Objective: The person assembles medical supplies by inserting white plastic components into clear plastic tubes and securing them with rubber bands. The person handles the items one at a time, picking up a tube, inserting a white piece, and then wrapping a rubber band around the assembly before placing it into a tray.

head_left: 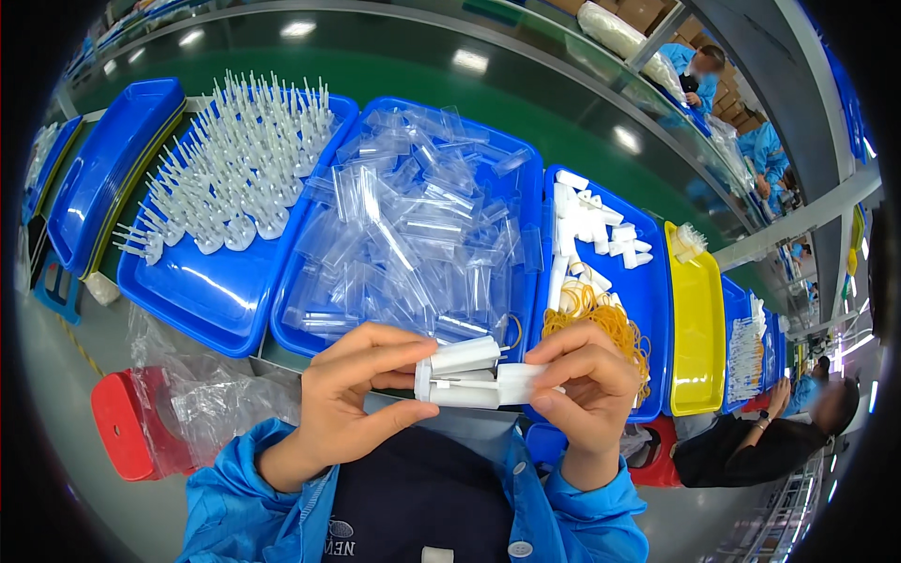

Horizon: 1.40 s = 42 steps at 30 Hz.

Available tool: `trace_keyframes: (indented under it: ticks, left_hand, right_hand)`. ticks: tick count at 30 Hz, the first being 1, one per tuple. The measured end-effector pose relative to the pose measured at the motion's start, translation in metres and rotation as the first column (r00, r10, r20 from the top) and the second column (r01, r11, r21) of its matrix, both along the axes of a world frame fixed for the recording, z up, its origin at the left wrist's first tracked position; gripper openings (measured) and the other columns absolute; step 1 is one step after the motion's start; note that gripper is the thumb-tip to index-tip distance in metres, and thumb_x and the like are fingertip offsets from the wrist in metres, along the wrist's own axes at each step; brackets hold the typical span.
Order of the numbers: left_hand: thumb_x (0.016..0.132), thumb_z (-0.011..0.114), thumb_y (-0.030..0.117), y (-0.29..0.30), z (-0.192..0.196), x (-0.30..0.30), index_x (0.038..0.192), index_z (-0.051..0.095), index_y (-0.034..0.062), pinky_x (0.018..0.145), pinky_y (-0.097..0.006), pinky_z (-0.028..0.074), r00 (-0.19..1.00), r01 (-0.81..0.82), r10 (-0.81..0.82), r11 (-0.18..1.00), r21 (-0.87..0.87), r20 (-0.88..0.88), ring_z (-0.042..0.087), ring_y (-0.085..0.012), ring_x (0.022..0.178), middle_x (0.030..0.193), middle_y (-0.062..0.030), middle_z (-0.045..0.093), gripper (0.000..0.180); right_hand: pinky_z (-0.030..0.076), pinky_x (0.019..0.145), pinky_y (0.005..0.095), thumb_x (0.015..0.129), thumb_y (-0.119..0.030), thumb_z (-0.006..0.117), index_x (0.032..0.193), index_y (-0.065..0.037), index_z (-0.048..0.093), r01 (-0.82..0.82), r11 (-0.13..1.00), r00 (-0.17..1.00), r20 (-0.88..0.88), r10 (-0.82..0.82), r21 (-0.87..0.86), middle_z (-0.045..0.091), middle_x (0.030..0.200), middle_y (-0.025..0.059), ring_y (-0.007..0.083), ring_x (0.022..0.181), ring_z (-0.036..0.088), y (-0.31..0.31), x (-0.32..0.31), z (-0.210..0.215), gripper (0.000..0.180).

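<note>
In front of my chest I hold a white plastic part with a flat round base, thin prongs and thick white sleeves on some of them. The fingers and thumb of my left hand are closed round the base end. My right hand pinches a short white sleeve at the other end, in line with the prongs. Just beyond my hands lie clear plastic tubes in one tray. Near my right fingers is a heap of yellow rubber bands, with loose white sleeves behind it.
Left stands a blue tray of upright pronged white parts; beyond it are stacked blue trays. A yellow tray is to the right. A red stool and clear plastic bag are lower left. A co-worker sits at right.
</note>
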<state>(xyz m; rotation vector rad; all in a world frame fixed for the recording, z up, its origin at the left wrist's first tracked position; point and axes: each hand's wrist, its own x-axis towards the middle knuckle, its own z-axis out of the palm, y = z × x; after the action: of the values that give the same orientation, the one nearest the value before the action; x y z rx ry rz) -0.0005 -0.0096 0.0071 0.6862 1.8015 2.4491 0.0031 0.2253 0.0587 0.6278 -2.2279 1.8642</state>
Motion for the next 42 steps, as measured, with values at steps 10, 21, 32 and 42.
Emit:
trace_keyframes:
  ticks: [10, 21, 32, 42]
  left_hand:
    - [0.072, 0.075, -0.009, -0.002, -0.003, 0.001, 0.119, 0.061, -0.0053, 0.086, -0.037, 0.059, 0.999, -0.038, 0.038, 0.999, 0.004, -0.009, 0.062, -0.0276, 0.106, 0.117, -0.0185, 0.055, 0.049]
    - [0.071, 0.079, -0.003, 0.0, -0.001, 0.0, 0.117, 0.064, -0.0016, 0.082, -0.032, 0.06, 0.997, -0.026, 0.013, 0.985, -0.173, -0.071, 0.065, -0.0215, 0.099, 0.111, -0.0144, 0.06, 0.049]
    - [0.073, 0.079, -0.001, 0.005, -0.001, 0.003, 0.117, 0.065, -0.0004, 0.081, -0.031, 0.059, 0.999, 0.001, -0.005, 0.994, -0.107, -0.042, 0.064, -0.0206, 0.101, 0.113, -0.0139, 0.058, 0.046]
    - [0.077, 0.07, -0.01, -0.009, -0.006, -0.006, 0.113, 0.062, -0.0069, 0.088, -0.034, 0.057, 0.989, -0.14, 0.141, 0.99, 0.029, -0.04, 0.059, -0.0256, 0.11, 0.123, -0.0202, 0.051, 0.037]
  right_hand:
    - [0.05, 0.071, 0.0251, 0.07, 0.005, 0.077, 0.085, 0.002, 0.069, 0.084, 0.993, 0.977, 0.2, -0.067, -0.078, 0.065, 0.096, 0.0149, 0.0169, 0.086, 0.064, -0.008, 0.003, -0.002, 0.018]
    - [0.053, 0.069, 0.0292, 0.067, 0.001, 0.08, 0.082, -0.002, 0.07, 0.035, 0.957, 0.993, -0.116, -0.002, 0.286, 0.068, 0.092, 0.0119, 0.022, 0.082, 0.067, -0.011, 0.003, 0.005, 0.019]
    - [0.055, 0.069, 0.03, 0.069, 0.0, 0.079, 0.09, 0.0, 0.07, 0.076, 0.973, 0.969, -0.244, -0.021, 0.219, 0.068, 0.092, 0.0121, 0.0244, 0.082, 0.068, -0.034, 0.009, -0.009, 0.023]
    - [0.049, 0.075, 0.0369, 0.069, 0.009, 0.066, 0.087, -0.003, 0.067, 0.304, 0.826, 0.924, -0.358, -0.135, 0.474, 0.065, 0.088, 0.0103, 0.0291, 0.084, 0.061, 0.001, -0.016, 0.001, 0.021]
